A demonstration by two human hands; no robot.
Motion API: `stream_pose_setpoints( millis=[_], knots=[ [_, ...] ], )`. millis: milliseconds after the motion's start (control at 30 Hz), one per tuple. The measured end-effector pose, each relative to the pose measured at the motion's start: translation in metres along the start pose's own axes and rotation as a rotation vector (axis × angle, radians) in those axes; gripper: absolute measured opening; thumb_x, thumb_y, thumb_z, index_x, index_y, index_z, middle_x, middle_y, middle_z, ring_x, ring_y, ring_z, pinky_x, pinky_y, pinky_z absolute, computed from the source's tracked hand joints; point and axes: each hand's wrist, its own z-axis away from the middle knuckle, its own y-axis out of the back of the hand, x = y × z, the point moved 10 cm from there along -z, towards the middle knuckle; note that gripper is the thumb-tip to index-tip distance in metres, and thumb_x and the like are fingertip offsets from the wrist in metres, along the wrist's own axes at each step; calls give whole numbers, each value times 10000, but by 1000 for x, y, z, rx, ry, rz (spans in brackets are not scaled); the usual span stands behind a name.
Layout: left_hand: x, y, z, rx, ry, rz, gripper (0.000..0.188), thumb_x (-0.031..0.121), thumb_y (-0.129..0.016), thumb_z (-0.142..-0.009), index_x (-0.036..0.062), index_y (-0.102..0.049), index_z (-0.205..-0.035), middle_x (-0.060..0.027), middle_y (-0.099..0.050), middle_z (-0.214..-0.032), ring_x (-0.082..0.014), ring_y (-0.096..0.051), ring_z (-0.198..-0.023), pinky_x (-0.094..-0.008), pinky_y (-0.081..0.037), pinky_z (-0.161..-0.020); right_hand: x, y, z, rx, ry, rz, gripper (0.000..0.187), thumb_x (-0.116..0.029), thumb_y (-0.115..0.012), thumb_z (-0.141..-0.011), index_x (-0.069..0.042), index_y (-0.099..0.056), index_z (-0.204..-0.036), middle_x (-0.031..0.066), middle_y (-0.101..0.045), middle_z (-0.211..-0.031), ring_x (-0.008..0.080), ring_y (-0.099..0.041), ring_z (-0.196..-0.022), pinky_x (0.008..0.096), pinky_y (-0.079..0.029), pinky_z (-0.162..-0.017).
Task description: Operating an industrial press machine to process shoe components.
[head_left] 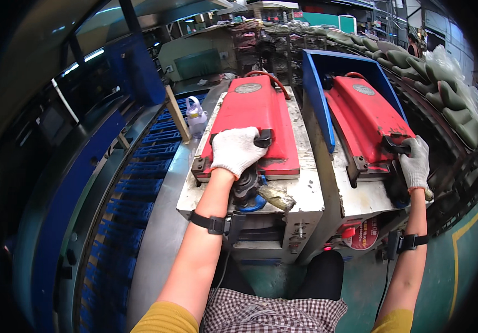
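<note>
Two red metal machine covers stand side by side in front of me. My left hand (236, 149), in a white knit glove, is wrapped round the black handle (263, 138) at the near end of the left cover (250, 108). Likewise gloved, my right hand (415, 162) grips the black handle (395, 146) on the right cover (364, 114). Both covers lie down on white, worn machine bodies. Below my left hand sit a dark knob-like part (246, 186) and a crumpled, dirty wrapped piece (276, 197). My fingers are partly hidden behind the gloves' backs.
A blue guard (318, 100) surrounds the right cover's far end. Left of the machines runs a conveyor (139, 177) with blue slats, and a pale bottle (196, 116) stands beside it. Grey-green moulded pieces (461, 114) fill a rack at right. A person (413, 45) is far back.
</note>
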Motion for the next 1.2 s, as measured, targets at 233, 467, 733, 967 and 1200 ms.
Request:
stream_pose_setpoints(
  millis=[233, 467, 733, 967, 1200],
  knots=[
    [-2, 0, 1, 18, -21, 26, 318, 489, -719, -835, 179, -787, -857, -120, -744, -776, -320, -754, -761, -446, -574, -658, 4, -4, -1, -8, 39, -13, 316, -28, -715, -754, -106, -703, -1060, 193, -660, -1289, 383, -544, -1355, 454, -452, -1131],
    [-1, -1, 0, 33, -30, 39, 310, 476, -688, -855, 179, -776, -842, -102, -753, -795, -309, -759, -776, -444, -572, -666, 8, -8, -1, -8, 42, -15, 297, -20, -710, -776, -88, -693, -1064, 173, -667, -1270, 382, -543, -1363, 447, -443, -1133],
    [-5, -1, 0, 53, -25, 33, 349, 492, -649, -881, 171, -777, -836, -114, -755, -802, -318, -760, -779, -452, -576, -679, 6, -7, -2, 6, 84, -16, 260, -26, -719, -799, -71, -687, -1053, 150, -673, -1189, 383, -561, -1333, 449, -444, -1118],
    [-5, 2, 2, 85, -17, 22, 380, 518, -648, -891, 167, -781, -826, -120, -749, -782, -330, -756, -765, -463, -576, -679, 14, -12, -4, 12, 109, -13, 255, -14, -737, -798, -88, -680, -1035, 134, -678, -1184, 373, -549, -1341, 457, -438, -1127],
    [-6, 6, 4, 144, -19, 35, 389, 529, -654, -896, 173, -785, -806, -119, -735, -738, -337, -748, -740, -471, -571, -671, 15, -14, -3, 22, 113, -22, 288, -8, -744, -781, -86, -672, -1049, 136, -667, -1192, 368, -550, -1327, 454, -438, -1119]
  ],
)
